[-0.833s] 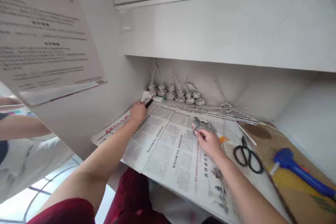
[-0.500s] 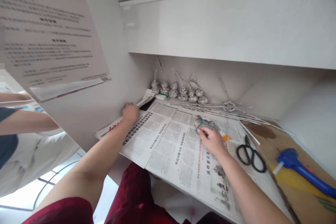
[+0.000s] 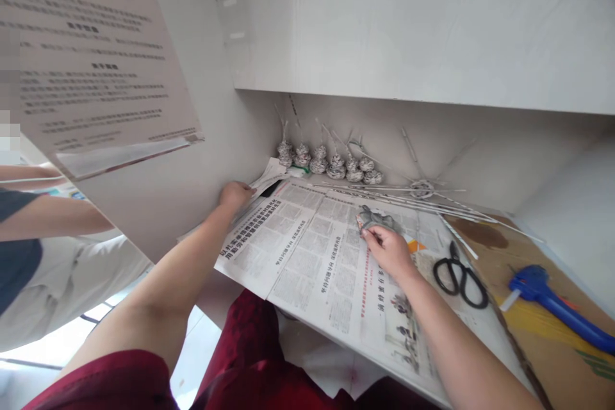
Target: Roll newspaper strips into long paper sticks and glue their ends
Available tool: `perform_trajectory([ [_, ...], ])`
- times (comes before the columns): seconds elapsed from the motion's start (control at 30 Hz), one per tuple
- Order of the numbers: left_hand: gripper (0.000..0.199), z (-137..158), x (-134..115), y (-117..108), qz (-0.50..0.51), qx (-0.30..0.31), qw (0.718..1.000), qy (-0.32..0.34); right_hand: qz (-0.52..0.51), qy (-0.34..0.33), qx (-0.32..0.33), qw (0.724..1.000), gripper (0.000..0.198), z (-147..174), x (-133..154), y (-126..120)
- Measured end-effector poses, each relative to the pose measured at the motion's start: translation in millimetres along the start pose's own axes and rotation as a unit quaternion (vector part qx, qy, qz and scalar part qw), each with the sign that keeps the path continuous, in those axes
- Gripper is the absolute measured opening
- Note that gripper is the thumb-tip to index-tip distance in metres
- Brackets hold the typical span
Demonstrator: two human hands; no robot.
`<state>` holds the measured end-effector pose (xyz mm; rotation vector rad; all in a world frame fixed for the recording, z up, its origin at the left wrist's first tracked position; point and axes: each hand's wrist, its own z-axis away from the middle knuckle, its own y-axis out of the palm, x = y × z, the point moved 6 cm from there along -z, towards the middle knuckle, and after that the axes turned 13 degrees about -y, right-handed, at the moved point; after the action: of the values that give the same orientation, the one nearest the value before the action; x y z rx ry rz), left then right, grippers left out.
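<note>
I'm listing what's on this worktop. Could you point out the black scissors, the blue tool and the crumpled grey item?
Black scissors (image 3: 458, 269): head view, where the handle loops meet.
Blue tool (image 3: 558, 309): head view, its long handle.
Crumpled grey item (image 3: 383, 220): head view, its folds.

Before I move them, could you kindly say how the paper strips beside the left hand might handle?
The paper strips would probably flex, since their far end curves upward. They are probably light, given their thin edges.

newspaper (image 3: 307, 269): matt paper | coiled figures (image 3: 336, 169): rough paper | glue gun (image 3: 562, 312): smooth plastic | board (image 3: 552, 349): matt cardboard
</note>
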<state>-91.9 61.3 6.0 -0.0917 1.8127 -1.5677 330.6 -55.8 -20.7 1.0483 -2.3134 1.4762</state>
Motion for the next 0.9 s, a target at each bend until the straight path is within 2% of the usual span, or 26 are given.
perform_trajectory([
  [0.13,0.037,-2,-1,-9,0.029,-0.014,0.999,-0.007,-0.005,0.004,-0.001,1.0,0.03,0,0,0],
  [0.2,0.04,5,-8,-12,0.079,-0.001,0.997,-0.009,-0.006,0.008,0.0,1.0,0.03,0,0,0],
  [0.23,0.042,10,-12,-14,0.15,0.018,0.988,-0.011,-0.007,0.009,0.0,1.0,0.03,0,-1,0],
  [0.33,0.038,35,-39,-10,0.334,0.165,0.928,0.03,-0.011,0.005,-0.004,1.0,0.029,0,-4,2],
  [0.4,0.036,56,-61,-10,0.388,0.24,0.886,0.078,-0.013,0.005,-0.009,1.0,0.029,0,-6,3],
  [0.47,0.037,77,-81,-10,0.412,0.281,0.857,0.129,-0.018,0.003,-0.011,1.0,0.029,0,-7,3],
  [0.53,0.037,97,-99,-13,0.442,0.274,0.834,0.184,-0.028,0.004,-0.011,1.0,0.031,0,-6,3],
  [0.67,0.031,154,-129,-4,0.422,0.232,0.817,0.317,-0.043,0.002,-0.004,0.999,0.035,1,0,1],
  [0.8,0.028,225,-149,26,0.4,0.263,0.782,0.398,-0.029,-0.016,0.003,0.999,0.034,0,3,-1],
  [0.9,0.025,274,-156,49,0.352,0.319,0.743,0.473,-0.043,-0.035,0.004,0.998,0.034,-1,3,-3],
])
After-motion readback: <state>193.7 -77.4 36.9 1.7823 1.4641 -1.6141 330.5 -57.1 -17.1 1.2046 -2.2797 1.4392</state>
